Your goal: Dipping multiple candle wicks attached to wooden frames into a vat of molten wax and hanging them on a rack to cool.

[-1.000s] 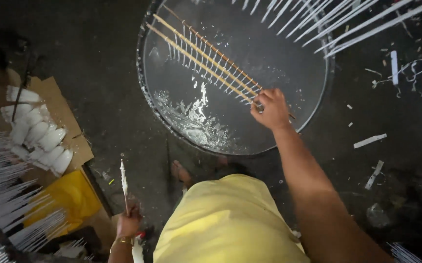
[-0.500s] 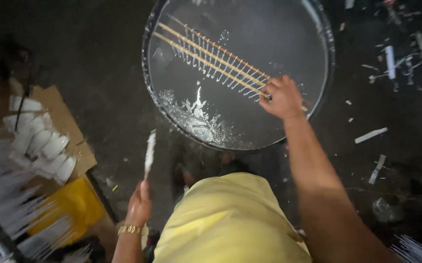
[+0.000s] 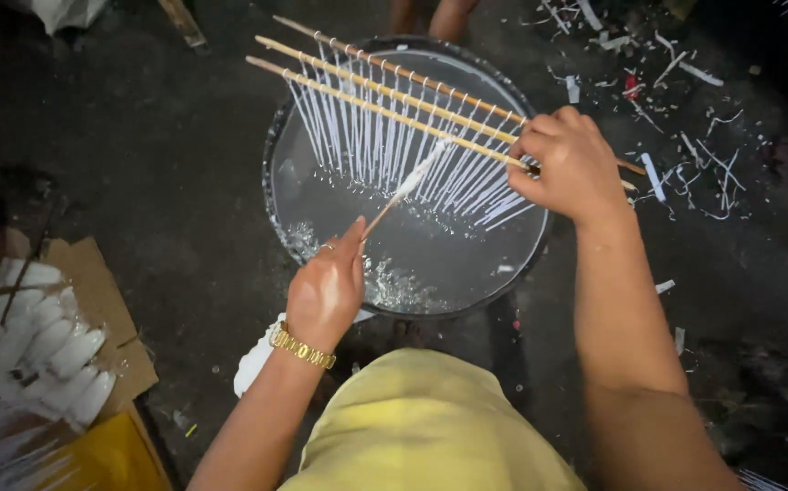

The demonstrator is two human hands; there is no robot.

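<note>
Gripping the near ends of three long wooden rods [image 3: 385, 91], the right hand [image 3: 571, 164] holds them over the round dark metal basin of clear liquid [image 3: 412, 250], its fingers curled tight around them at about three o'clock of the basin. Thin white strands [image 3: 367, 136] hang from the rods toward the liquid. The left hand [image 3: 326, 291], at six o'clock, pinches a thin white-tipped stick [image 3: 403, 186] between fingertips, pointing toward one o'clock among the strands.

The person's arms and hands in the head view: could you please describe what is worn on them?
Both arms are bare, with no sleeves or gloves. The left hand has a ring on one finger, and a gold link bracelet circles its wrist. The right hand shows no jewellery.
</note>
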